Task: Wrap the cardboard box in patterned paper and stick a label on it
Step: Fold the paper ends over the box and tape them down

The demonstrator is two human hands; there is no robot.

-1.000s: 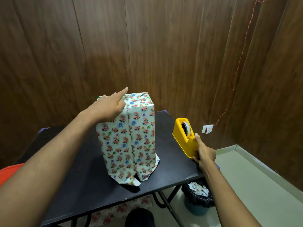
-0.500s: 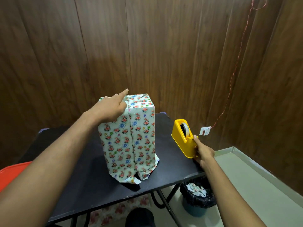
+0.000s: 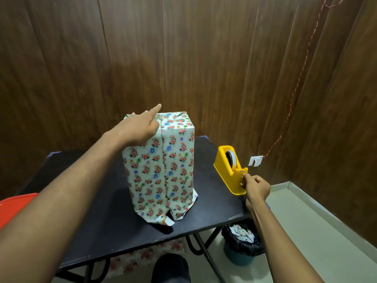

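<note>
While the box (image 3: 161, 166) stands upright mid-table (image 3: 98, 231), we count its sides as wrapped: floral paper (image 3: 177, 160) meets in a vertical seam, and the top looks folded over. Loose flaps at the foot still want taping; no label shows. Our left hand (image 3: 138, 127) rests flat on the box's upper left edge, forefinger straight. Right of the box, our right hand (image 3: 255, 185) pinches at the cutter end of the yellow tape dispenser (image 3: 226, 170), hard moulded plastic. Paper looks glossy, crisp; table matte black.
</note>
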